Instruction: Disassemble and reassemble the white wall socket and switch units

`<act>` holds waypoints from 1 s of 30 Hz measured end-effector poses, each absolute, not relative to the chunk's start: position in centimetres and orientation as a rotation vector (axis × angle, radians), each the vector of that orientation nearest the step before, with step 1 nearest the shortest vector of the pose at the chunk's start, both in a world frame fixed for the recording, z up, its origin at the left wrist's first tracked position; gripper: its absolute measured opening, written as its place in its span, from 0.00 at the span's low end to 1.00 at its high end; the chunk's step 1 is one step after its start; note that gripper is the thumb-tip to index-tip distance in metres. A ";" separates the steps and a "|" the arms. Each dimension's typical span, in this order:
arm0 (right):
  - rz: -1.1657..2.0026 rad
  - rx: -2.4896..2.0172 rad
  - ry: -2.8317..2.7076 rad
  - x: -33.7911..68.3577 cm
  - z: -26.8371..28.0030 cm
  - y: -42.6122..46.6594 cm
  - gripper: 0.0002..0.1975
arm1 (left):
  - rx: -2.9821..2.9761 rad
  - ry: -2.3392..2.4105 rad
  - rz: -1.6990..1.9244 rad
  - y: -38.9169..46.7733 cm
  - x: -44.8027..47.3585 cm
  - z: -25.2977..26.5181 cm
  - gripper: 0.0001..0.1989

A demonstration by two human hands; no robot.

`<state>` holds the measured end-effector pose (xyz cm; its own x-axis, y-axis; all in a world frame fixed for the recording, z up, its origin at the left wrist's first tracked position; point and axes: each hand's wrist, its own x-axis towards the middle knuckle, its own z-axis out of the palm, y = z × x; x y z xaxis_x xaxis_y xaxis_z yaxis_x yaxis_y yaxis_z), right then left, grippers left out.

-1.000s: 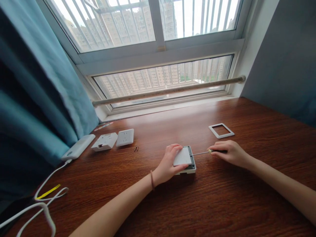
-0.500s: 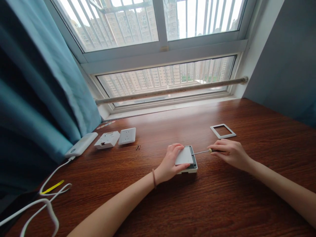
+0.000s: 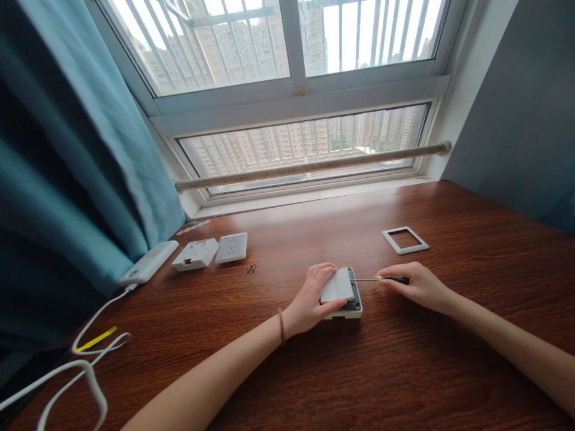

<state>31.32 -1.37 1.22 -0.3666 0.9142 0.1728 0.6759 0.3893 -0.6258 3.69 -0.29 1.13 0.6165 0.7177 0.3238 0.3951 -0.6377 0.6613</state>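
A wall switch (image 3: 338, 286) with a white rocker plate sits on its box on the brown table. My left hand (image 3: 311, 301) grips it from the left, fingers over the far edge and thumb along the near edge. A dark grey frame with screw holes shows along its right side. My right hand (image 3: 422, 288) is closed around the dark handle of a screwdriver (image 3: 393, 279). The screwdriver lies nearly level, its shaft pointing left, with the tip at the right edge of the white plate.
A white square cover frame (image 3: 390, 240) lies beyond my right hand. Two screws (image 3: 251, 268), a socket panel (image 3: 232, 248) and a white mounting box (image 3: 194, 255) lie to the left. Farther left are a white power bank (image 3: 149, 263) and its cable (image 3: 99, 319).
The switch and my left hand have shifted slightly right and nearer. My right hand has lowered a little and its fingers have moved back, showing more of the screwdriver handle.
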 end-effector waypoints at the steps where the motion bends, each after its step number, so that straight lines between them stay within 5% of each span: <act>1: 0.597 -1.372 -2.158 31.3 1.3 -1.5 0.14 | 2.297 0.884 0.795 -0.4 3.7 1.1 0.27; 12: 0.061 -1.288 -2.184 30.5 2.3 -3.3 0.06 | 2.344 1.029 1.236 -0.8 3.1 0.8 0.28; 23: 0.684 -0.989 -1.991 25.1 1.2 -8.3 0.12 | 2.833 0.836 1.357 -3.1 3.3 -0.1 0.38; 30: 0.595 -1.148 -1.818 26.0 1.7 -7.1 0.05 | 2.759 0.866 1.339 -2.3 3.4 0.2 0.42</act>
<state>25.99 -7.06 1.74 -0.1858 0.8872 0.4223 0.4661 0.4580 -0.7570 3.45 -2.32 0.17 0.4996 0.4512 0.7395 0.4891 -0.8515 0.1890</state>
